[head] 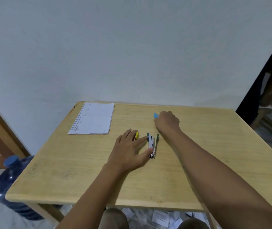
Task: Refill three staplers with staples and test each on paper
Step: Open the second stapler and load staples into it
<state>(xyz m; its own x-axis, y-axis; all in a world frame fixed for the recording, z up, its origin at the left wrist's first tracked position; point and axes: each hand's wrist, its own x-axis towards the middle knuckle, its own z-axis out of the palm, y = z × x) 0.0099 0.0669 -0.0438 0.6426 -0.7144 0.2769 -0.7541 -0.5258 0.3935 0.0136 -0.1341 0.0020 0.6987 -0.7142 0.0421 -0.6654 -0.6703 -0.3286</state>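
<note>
**q_latch:** You're on the head cam feed, right? What's in shot, left to right?

**remote_op:** Yep, watching from my end. Far left on the floor there's a dark blue plastic water jug (12, 184), tucked against the corner of the pale wooden table (82, 171). On the table's back-left corner I see a stack of white printed paper sheets (93, 119), lying flat.

**q_latch:** And the hands?

**remote_op:** The left hand (128, 149) lies palm down mid-table with its fingers straight and spread. A yellow stapler (137, 135) peeks out from under the fingertips, mostly covered. Just to its right is a green-and-silver metal stapler (152, 146), hinged open and lying flat. The forefinger tip touches its far end and the thumb touches it near the hinge.

**q_latch:** Right side?

**remote_op:** The right hand (166, 121) is further back, knuckles up, with its fingers curled down over a small blue box (156, 115) that sticks out on the left. The fingertips are hidden, so I can't tell if they're actually pinching it. Under the table's front edge there are white paper scraps (161, 217) all over the floor.
</note>
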